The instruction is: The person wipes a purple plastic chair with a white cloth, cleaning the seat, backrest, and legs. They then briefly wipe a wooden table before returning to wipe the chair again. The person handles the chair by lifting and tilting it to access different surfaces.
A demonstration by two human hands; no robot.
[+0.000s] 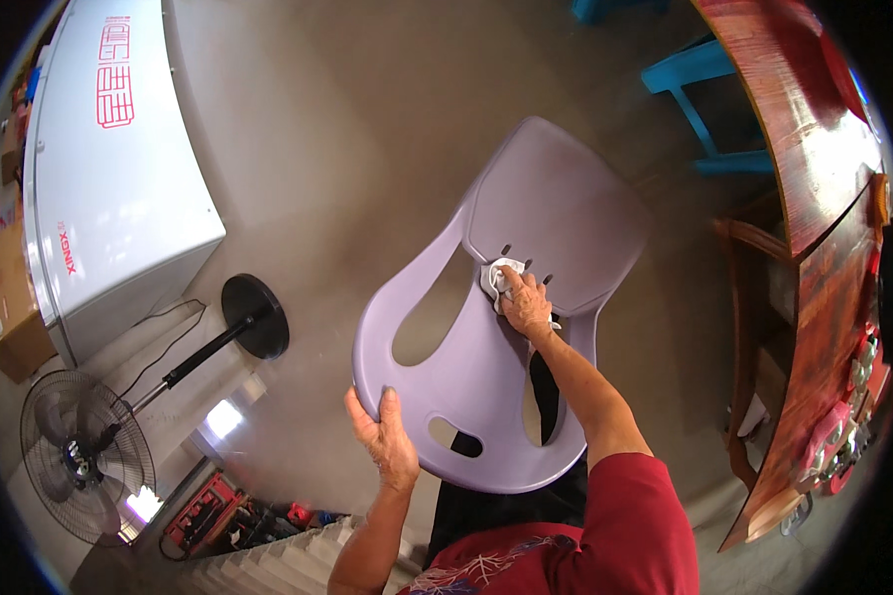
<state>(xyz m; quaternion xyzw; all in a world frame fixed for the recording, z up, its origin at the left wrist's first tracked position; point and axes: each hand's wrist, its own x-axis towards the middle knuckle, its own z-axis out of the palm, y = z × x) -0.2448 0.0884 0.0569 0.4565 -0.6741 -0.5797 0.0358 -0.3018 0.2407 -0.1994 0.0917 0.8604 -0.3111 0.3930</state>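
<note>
In front of me is a light purple plastic chair (446, 342), its seat pointing away and its curved backrest toward my body. My left hand (385, 441) grips the left rim of the backrest, thumb on the upper face. With my right hand (528, 302) I press a crumpled white cloth (506, 278) onto the chair where backrest and seat meet, beside a row of short slots. Part of the cloth shows below the palm. The chair's legs are hidden beneath it.
On the left stand a white chest freezer (119, 178), a cardboard box (10, 302) and a black pedestal fan (84, 456) with its cord. A red-brown wooden table (814, 327) lines the right side, a blue stool (700, 99) beside it. Tools (213, 511) lie at lower left.
</note>
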